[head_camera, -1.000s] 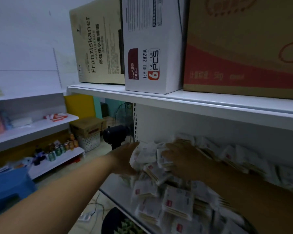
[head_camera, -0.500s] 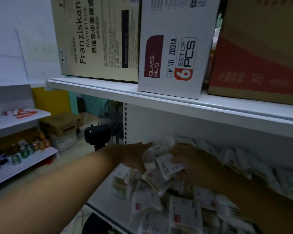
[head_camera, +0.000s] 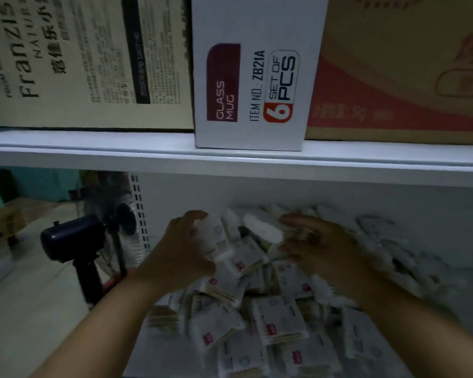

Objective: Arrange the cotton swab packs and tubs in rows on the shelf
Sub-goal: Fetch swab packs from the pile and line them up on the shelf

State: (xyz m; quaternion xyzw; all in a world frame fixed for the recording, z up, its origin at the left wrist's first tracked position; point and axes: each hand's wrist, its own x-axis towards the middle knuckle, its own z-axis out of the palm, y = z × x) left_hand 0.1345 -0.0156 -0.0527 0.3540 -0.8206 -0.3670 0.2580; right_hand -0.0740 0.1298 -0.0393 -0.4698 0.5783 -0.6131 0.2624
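Note:
A loose heap of white cotton swab packs point(head_camera: 276, 320) with small red labels covers the white shelf point(head_camera: 159, 347) below me. My left hand point(head_camera: 182, 252) grips an upright pack point(head_camera: 215, 236) at the back left of the heap, thumb over its top. My right hand point(head_camera: 316, 242) lies on the heap to the right, fingers curled against a tilted white pack point(head_camera: 262, 231); the blur hides whether it holds that pack. More packs trail off blurred to the right point(head_camera: 393, 252). No tubs are in sight.
The upper shelf board point(head_camera: 230, 159) hangs close above my hands and carries a beige Franziskaner carton point(head_camera: 79, 61), a white glass mug box point(head_camera: 257, 77) and a brown-red carton point(head_camera: 404, 77). A dark standing fan point(head_camera: 77, 241) is on the floor to the left.
The view has swung right and closer to the shelf. My hands have moved apart, and the left one has lifted a pack upright at the back of the heap.

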